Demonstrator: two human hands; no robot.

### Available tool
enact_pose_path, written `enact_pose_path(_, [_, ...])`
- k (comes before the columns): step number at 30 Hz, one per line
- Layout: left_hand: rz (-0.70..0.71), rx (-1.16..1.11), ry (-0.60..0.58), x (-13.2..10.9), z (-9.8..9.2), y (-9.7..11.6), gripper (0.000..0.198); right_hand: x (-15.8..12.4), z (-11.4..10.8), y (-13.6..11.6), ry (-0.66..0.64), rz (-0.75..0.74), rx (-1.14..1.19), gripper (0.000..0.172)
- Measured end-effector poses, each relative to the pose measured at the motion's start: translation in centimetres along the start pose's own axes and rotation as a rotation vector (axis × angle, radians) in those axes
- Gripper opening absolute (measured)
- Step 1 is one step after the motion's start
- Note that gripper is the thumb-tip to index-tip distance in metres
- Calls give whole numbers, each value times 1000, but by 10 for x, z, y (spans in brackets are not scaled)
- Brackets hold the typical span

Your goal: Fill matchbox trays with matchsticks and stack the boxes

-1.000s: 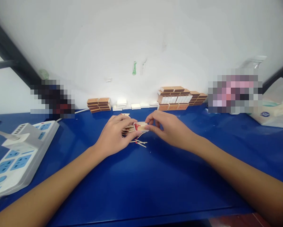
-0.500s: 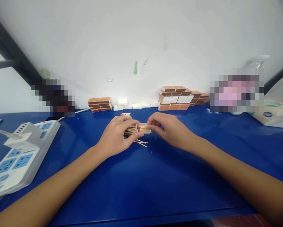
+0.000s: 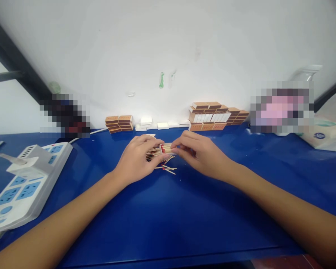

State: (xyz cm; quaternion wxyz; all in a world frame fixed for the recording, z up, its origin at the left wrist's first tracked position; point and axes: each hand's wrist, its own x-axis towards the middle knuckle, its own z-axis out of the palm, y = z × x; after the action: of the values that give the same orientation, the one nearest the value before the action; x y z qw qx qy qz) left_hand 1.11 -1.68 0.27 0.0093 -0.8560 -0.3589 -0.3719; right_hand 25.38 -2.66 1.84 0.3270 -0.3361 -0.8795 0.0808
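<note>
My left hand [image 3: 136, 158] lies curled over a heap of red-tipped matches [image 3: 153, 152] at the middle of the blue table [image 3: 168, 209], fingers closed on a bunch of them. My right hand [image 3: 197, 151] pinches a small open matchbox tray [image 3: 166, 148] filled with matches, held against the left fingertips. A few loose matches [image 3: 168, 169] lie on the table just below both hands.
Stacks of brown matchboxes [image 3: 119, 123] and a larger stack [image 3: 215, 116] stand along the white wall, with white inner trays [image 3: 153, 124] between them. A white power strip [image 3: 22, 179] lies at the left. A plastic bag [image 3: 327, 127] sits at the far right.
My right hand has shifted slightly left and tipped the tray closer to my left fingers, so less of the tray shows. My left hand has stayed on the heap.
</note>
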Motion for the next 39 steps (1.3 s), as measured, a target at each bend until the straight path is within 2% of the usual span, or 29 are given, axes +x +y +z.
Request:
enact_pose_path(3, [-83, 39, 70, 2, -1, -5, 32, -1, 2, -3, -7, 56, 7, 16])
enact_pose_path(6, [-143, 68, 106, 2, 0, -9, 31, -5, 8, -9, -170, 146, 7, 19])
enact_pose_path(9, [-137, 88, 98, 2, 1, -10, 31, -7, 14, -13, -317, 190, 12, 18])
enact_pose_path(11, [-118, 100, 89, 1, 1, -10, 31, -8, 18, -14, -359, 201, 15, 14])
enact_pose_path(17, [-73, 94, 65, 0, 1, -9, 31, -9, 18, -8, -461, 194, -46, 17])
enact_pose_path(22, [-37, 55, 14, 0, 2, -12, 34, -6, 4, -1, -388, 182, -69, 19])
enact_pose_path(26, [-32, 36, -16, 0, 3, -11, 35, 0, -6, 4, -204, 155, -63, 15])
enact_pose_path(29, [-12, -13, -51, 0, 2, -5, 35, 1, -5, 5, -101, 131, -56, 13])
enact_pose_path(34, [39, -93, -67, -2, 0, 6, 32, -1, 2, 0, -94, 109, -65, 12])
enact_pose_path(39, [40, -91, -61, -3, 2, 4, 32, -2, 3, -1, -75, 93, -97, 12])
